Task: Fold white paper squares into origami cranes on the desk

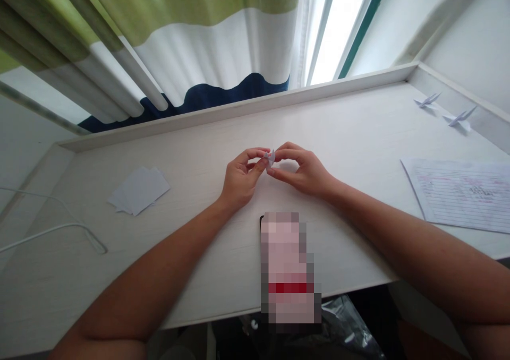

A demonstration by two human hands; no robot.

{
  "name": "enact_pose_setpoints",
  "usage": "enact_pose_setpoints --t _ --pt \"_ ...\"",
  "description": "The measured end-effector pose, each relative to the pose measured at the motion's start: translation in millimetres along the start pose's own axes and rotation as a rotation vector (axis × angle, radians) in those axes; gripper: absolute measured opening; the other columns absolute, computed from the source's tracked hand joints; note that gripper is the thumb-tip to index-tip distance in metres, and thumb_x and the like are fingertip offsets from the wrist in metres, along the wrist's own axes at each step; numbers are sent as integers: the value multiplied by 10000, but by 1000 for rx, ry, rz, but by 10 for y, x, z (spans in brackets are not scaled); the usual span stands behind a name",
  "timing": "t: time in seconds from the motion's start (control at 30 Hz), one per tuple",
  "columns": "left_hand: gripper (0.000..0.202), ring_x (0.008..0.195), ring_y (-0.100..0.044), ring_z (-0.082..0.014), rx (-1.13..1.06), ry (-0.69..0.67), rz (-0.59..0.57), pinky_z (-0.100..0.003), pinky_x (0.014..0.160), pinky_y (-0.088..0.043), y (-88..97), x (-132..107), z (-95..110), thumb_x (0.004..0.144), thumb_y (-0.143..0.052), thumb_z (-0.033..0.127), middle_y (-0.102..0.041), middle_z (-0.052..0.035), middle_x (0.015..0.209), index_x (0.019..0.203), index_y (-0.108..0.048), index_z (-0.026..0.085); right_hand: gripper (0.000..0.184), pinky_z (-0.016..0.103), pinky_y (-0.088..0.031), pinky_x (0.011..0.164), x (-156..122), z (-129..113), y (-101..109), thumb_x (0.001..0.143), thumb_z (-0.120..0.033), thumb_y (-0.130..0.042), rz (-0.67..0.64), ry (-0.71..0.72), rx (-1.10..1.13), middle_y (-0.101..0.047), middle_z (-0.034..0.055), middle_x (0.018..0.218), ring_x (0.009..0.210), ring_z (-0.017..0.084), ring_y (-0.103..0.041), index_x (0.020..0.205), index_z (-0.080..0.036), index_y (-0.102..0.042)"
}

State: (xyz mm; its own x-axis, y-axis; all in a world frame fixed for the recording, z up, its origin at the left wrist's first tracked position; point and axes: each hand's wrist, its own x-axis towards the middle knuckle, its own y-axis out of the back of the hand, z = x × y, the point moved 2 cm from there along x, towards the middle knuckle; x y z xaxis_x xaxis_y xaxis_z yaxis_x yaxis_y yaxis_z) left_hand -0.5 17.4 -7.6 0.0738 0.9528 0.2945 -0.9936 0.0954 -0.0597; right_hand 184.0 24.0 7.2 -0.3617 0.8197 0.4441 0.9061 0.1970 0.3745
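A small piece of folded white paper (270, 159) with pointed tips is held up between my two hands, over the middle of the desk. My left hand (242, 175) pinches it from the left between thumb and fingers. From the right, my right hand (305, 170) has its thumb and fingertips closed at the paper's edge. The fingers hide part of the folds. Two finished-looking folded paper cranes (460, 118) stand at the far right of the desk, one behind the other.
A stack of white paper squares (139, 190) lies at the left, near a white cable (85, 227). Lined, written sheets (466, 193) lie at the right. A pixelated phone-like object (285, 264) is at the front edge. A raised ledge (191, 114) runs along the back beneath the curtain (223, 46).
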Motion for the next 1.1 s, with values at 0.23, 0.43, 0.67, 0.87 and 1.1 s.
enact_pose_setpoints --t 0.23,0.43,0.67,0.87,1.1 --pt "270 852 -715 -147 -16 23 31 -292 809 -583 -14 -12 2 823 -902 409 -791 -32 937 967 -792 209 173 393 -552 853 3 -7 -26 967 -363 -724 26 -8 -31 -742 54 964 899 205 -700 879 -220 -764" --pt "281 885 -726 -160 109 33 -17 -288 782 -577 -23 -46 14 900 -820 453 -810 -61 1015 1035 -806 206 228 380 -533 792 19 -40 17 965 -416 -726 48 -64 -4 -747 42 904 853 198 -681 857 -220 -768" --pt "223 845 -705 -160 225 8 22 -285 748 -561 -6 -58 44 888 -824 421 -793 -41 935 922 -789 204 423 371 -533 754 31 7 9 832 -607 -825 32 -260 109 -758 46 819 777 197 -667 800 -194 -739" --pt "331 708 -645 -136 128 92 -34 -278 685 -521 6 -28 34 874 -826 502 -741 -27 778 840 -756 180 447 349 -515 720 24 13 -4 830 -631 -818 3 -233 146 -745 35 783 746 177 -640 789 -195 -730" --pt "349 753 -719 -165 3 177 -81 -290 670 -538 -38 -36 33 900 -808 512 -754 -33 815 948 -704 182 375 399 -585 803 25 20 4 910 -579 -779 -28 -188 345 -774 48 907 806 188 -711 973 -210 -762"
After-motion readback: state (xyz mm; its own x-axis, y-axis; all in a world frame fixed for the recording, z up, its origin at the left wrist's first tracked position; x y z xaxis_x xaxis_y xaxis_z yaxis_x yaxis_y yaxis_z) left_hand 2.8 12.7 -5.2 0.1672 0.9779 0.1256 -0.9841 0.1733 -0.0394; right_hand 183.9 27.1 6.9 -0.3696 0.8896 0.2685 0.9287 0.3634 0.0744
